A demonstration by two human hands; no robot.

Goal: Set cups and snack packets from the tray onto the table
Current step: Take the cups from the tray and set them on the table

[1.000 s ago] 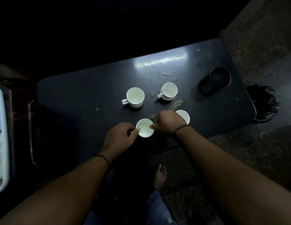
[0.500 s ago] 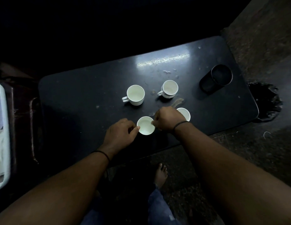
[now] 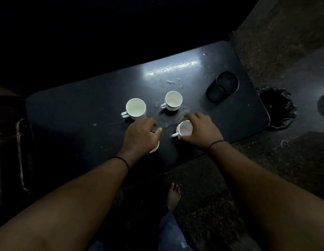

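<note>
Covering most of a white cup (image 3: 154, 146), the left grip (image 3: 139, 137) lies palm-down over it with the fingers curled around its sides, so only a sliver of rim and wall shows under the thumb side; it appears closed around the cup, though how firmly cannot be told. The right grip (image 3: 201, 131) sits just beside it, well apart from touching, curved around a second white cup (image 3: 184, 128) whose handle sticks out toward the left grip; the fingers wrap the far wall and the thumb presses the near side, so this grip has hold of the cup. Both cups stand upright on the dark table (image 3: 76, 115). Just beyond the left grip's knuckles stands a third cup (image 3: 135, 108), upright, handle turned to the left, nearly touching the fingertips. Beyond the gap between the two grips stands a fourth cup (image 3: 173, 100), also upright, with a smear of wet on the table between it and the right grip. Farther out past the right grip, toward the table's right end, a dark tumbler (image 3: 222, 87) lies tipped on its side. A thin dark band circles each wrist. Below the grips, past the table's near edge, a bare foot (image 3: 173, 196) rests on the floor.
</note>
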